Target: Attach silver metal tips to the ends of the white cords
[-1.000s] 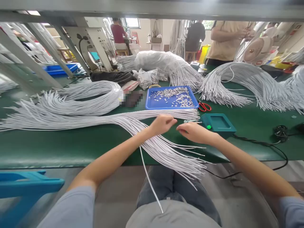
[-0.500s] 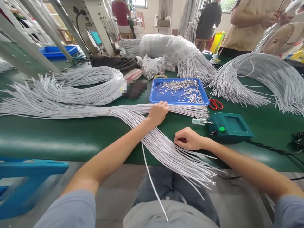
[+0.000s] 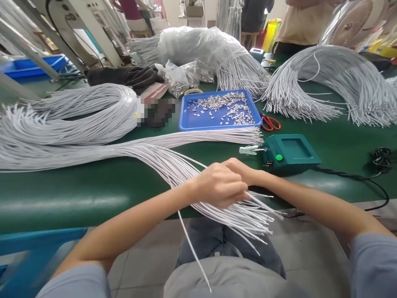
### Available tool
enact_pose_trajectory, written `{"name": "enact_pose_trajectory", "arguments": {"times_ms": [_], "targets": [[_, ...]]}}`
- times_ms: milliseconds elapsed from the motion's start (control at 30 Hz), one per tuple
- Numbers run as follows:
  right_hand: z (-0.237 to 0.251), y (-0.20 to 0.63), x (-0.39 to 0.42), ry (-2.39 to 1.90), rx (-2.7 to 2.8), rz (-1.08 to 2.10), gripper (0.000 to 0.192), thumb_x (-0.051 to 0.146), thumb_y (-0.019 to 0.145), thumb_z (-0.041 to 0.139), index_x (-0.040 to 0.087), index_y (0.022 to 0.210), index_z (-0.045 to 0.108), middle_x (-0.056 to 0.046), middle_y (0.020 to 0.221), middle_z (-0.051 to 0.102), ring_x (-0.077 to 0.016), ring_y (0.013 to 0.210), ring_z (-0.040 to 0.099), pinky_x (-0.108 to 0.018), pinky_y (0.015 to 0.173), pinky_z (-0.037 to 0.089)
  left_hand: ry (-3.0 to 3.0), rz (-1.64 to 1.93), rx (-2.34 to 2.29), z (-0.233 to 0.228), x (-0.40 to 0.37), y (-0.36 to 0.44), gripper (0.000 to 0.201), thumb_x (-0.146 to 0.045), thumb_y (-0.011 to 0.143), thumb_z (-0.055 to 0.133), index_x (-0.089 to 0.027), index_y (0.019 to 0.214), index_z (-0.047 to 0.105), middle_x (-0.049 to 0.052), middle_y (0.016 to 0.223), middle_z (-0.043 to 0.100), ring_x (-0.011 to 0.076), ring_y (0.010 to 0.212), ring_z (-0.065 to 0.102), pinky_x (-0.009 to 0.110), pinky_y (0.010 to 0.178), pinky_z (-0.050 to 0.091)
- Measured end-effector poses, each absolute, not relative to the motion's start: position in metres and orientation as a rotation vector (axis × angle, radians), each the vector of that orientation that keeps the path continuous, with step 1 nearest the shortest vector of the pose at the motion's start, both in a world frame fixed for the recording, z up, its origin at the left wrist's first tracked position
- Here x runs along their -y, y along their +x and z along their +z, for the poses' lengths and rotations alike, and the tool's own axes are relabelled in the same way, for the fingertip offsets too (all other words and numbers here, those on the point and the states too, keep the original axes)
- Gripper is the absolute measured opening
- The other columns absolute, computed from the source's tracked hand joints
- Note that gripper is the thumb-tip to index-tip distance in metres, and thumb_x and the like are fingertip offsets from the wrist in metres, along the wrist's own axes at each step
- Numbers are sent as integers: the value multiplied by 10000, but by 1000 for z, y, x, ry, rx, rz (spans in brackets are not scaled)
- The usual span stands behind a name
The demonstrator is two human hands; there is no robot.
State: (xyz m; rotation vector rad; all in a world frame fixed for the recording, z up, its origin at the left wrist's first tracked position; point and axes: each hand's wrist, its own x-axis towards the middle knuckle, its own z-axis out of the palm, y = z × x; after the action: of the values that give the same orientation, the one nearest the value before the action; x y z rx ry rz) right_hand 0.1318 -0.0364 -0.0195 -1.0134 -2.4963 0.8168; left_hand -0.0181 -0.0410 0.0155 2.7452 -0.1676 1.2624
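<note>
Over the near edge of the table, my left hand (image 3: 221, 185) is closed round a few white cables, whose ends poke out to its right. My right hand (image 3: 241, 170) is close behind it, its fingers curled and mostly covered by the left; what they hold is hidden. Below both hands a loose fan of white cables (image 3: 167, 165) spreads toward my lap, with one cable (image 3: 194, 248) hanging down apart. A second, straighter bunch of cables (image 3: 217, 135) lies just in front of the blue tray (image 3: 189, 122), which holds many small metal pieces (image 3: 228, 101).
Right of my hands sits a green box device (image 3: 290, 153) with a clip (image 3: 249, 150); red-handled scissors (image 3: 271, 123) lie behind it. Coiled cable bundles (image 3: 108, 107) are at left, with another bundle (image 3: 328, 78) at right. A blue stool (image 3: 40, 252) stands at lower left. People are in the background.
My left hand has left the straighter bunch by the tray and come down right, to my right hand, with a few cables in it. The camera view has shifted slightly.
</note>
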Motion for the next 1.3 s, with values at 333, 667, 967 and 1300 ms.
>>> {"name": "enact_pose_trajectory", "arguments": {"times_ms": [333, 667, 967, 1300], "targets": [[-22, 134, 37, -1082, 1491, 767, 204, 306, 908, 467, 173, 785, 561, 52, 568, 477, -76, 502, 424, -225, 500, 358, 1513, 941, -586, 3, 16, -15, 326, -434, 905, 611, -132, 811, 686, -26, 490, 580, 74, 381, 527, 191, 430, 429], [-19, 140, 29, -1009, 1434, 740, 320, 423, 865, 630, 248, 1118, 545, -18, 899, 615, -132, 779, 643, -236, 551, 554, 1206, 849, -652, -9, -2, -12, 419, -463, 613, 872, -113, 789, 721, 12, 684, 686, 95, 517, 624, 216, 511, 536], [-21, 142, 31, -941, 1519, 741, 288, 451, 901, 610, 245, 1103, 606, -15, 922, 640, -140, 846, 671, -252, 611, 605, 1192, 823, -610, -6, -2, -14, 371, -434, 647, 864, -106, 759, 732, -2, 639, 657, 94, 510, 637, 181, 487, 540], [-18, 139, 36, -1053, 1461, 634, 118, 305, 872, 648, 224, 955, 634, -5, 879, 697, -137, 808, 696, -260, 622, 594, 1180, 809, -606, -5, -2, -15, 372, -441, 645, 862, -111, 742, 721, -4, 648, 651, 94, 508, 635, 176, 480, 537]]}}
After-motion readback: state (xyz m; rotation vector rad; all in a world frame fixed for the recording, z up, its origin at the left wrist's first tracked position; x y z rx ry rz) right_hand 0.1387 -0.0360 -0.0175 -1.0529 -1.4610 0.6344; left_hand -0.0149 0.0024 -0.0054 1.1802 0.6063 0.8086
